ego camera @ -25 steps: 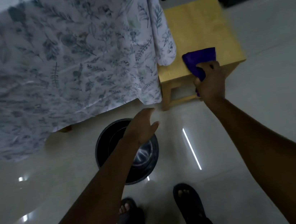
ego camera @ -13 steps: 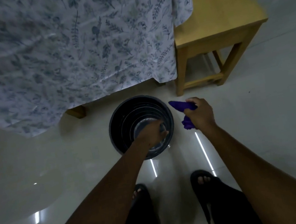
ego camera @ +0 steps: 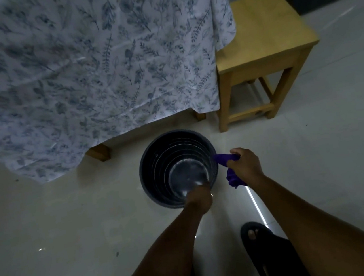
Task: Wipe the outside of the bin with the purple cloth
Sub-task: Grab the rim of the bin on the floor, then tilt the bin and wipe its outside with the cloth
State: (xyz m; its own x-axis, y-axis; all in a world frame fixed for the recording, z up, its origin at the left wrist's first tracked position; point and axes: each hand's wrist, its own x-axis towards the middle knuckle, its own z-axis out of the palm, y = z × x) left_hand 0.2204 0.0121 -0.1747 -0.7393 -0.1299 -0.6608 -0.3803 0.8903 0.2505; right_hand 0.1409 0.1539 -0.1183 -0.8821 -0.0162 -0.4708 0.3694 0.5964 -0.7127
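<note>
A round dark bin (ego camera: 154, 164) stands on the pale tiled floor, and I look straight down into its ribbed inside. My left hand (ego camera: 199, 197) grips the bin's near rim, fingers curled over the edge. My right hand (ego camera: 246, 166) sits just right of the bin, fingers closed around the bunched purple cloth (ego camera: 223, 159). One end of the cloth touches the bin's right rim; another fold (ego camera: 232, 178) hangs below my palm.
A bed with a floral sheet (ego camera: 97, 68) hangs over the floor just behind the bin, with a wooden bed leg (ego camera: 99, 152) at its left. A wooden stool (ego camera: 263, 41) stands behind and right of the bin. My sandalled foot (ego camera: 256, 237) is near the bottom.
My right hand took the purple cloth off the stool and brought it down beside the bin. My left hand dropped from above the bin onto its near rim.
</note>
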